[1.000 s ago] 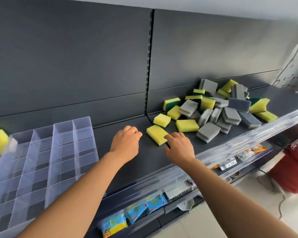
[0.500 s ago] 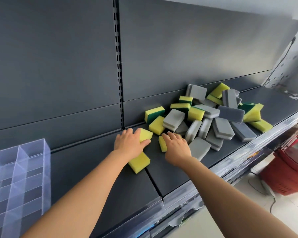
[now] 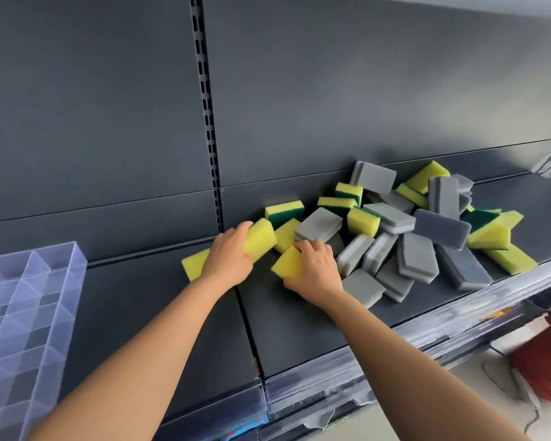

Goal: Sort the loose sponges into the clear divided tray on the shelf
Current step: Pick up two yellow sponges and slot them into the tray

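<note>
sponges [image 3: 404, 224] heaped right of frame centre on dark shelf [image 3: 299, 329], against back panel: soft rectangular blocks, some plain grey, some yellow with green scouring face, lying flat, on edge, tilted over one another. left hand [image 3: 229, 256] curled over yellow sponge [image 3: 261, 238] at pile's left edge, gripping it; second yellow sponge [image 3: 192, 265] half hidden under same wrist. right hand [image 3: 315, 272] closed on another yellow sponge [image 3: 288, 262], tilted off shelf. clear divided tray [image 3: 29, 313] at lower left edge of frame, well apart from pile, visible compartments empty. compared with half a second back: both hands further into pile, each now clasping a sponge rather than just touching; view swung a little left, more of tray showing.
</note>
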